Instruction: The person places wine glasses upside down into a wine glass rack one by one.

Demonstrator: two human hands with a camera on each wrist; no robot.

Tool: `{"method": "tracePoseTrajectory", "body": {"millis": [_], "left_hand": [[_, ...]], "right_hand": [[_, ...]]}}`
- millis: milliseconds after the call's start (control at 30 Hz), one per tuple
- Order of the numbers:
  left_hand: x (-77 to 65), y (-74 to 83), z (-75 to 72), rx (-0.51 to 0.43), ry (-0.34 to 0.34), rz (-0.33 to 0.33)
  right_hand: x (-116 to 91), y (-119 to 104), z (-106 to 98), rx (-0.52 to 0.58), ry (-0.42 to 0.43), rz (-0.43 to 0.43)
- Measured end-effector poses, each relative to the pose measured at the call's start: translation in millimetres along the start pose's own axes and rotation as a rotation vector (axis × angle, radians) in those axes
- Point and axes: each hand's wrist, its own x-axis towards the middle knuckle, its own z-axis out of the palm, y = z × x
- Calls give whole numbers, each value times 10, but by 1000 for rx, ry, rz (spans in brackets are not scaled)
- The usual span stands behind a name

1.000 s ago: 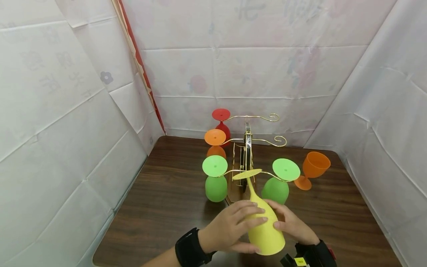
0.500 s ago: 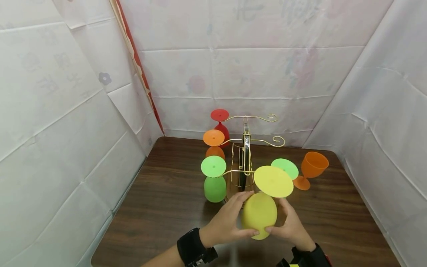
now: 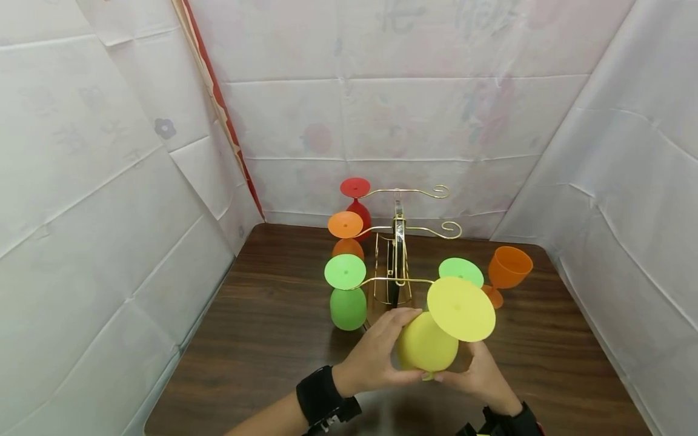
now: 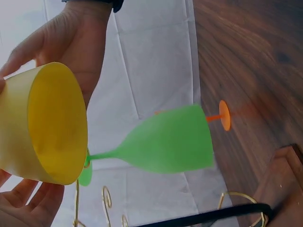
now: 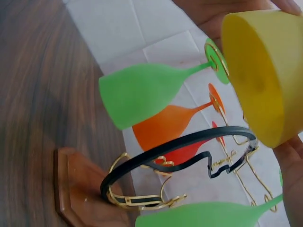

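While left hand [image 3: 376, 357] and right hand [image 3: 485, 381] grip it, yellow goblet [image 3: 428, 348] tilts foot-up

Both hold its bowl from opposite sides, below and right of centre in the head view. Beyond, near centre, stands a gold-and-black rack [image 3: 399, 248]. Left of its post hang a near green goblet [image 3: 349, 310], hanging orange goblet [image 3: 345, 224] and red goblet [image 3: 358, 212]; a partly covered green goblet [image 3: 460, 270] hangs right. Farther right, an upright orange goblet [image 3: 509, 267] stands on the table [image 3: 262, 339].
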Motion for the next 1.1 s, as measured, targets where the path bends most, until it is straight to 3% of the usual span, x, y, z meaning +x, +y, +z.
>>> {"method": "tracePoseTrajectory", "body": {"millis": [200, 367, 467, 600, 800, 1100], "left_hand": [[92, -16, 20, 53, -61, 30], [204, -86, -40, 256, 1, 105], [285, -132, -79, 397, 53, 80], [376, -199, -75, 562, 54, -10], [407, -279, 9, 724, 11, -97], [398, -298, 98, 834, -7, -91]], "right_hand": [[-56, 57, -94, 84, 35, -6], [-150, 80, -248, -28, 185, -88], [-215, 68, -376, -49, 284, -112], [-277, 41, -530, -31, 419, -122], [-318, -11, -667, -70, 640, -15], [-244, 112, -853, -110, 717, 155]]}}
